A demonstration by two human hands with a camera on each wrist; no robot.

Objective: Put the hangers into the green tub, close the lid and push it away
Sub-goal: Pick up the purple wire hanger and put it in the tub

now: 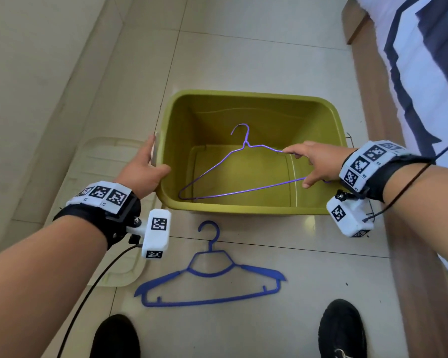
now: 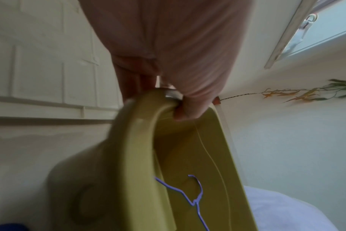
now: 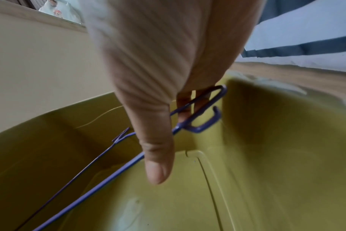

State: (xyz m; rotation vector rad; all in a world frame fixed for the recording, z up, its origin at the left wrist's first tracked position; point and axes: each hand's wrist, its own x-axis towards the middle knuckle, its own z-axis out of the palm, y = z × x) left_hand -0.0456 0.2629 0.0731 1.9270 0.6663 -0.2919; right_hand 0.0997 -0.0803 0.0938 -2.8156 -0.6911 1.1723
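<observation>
An open olive-green tub (image 1: 243, 206) stands on the tiled floor. My left hand (image 1: 143, 169) grips its left rim (image 2: 148, 109), thumb inside the wall. My right hand (image 1: 311, 161) holds the right end of a purple wire hanger (image 1: 239, 174) inside the tub's opening; the hanger (image 3: 199, 115) is hooked over my fingers, thumb along its bottom wire. Its hook (image 2: 198, 189) points to the far wall. A blue plastic hanger (image 1: 210, 277) lies flat on the floor in front of the tub. The translucent lid (image 1: 109, 177) lies on the floor left of the tub.
A bed with a wooden frame (image 1: 373, 120) and white-and-navy bedding (image 1: 424, 60) runs along the right. A wall base (image 1: 36, 99) borders the left. My two black shoes (image 1: 342, 329) stand near the blue hanger. A cable (image 1: 88, 293) hangs from my left wrist.
</observation>
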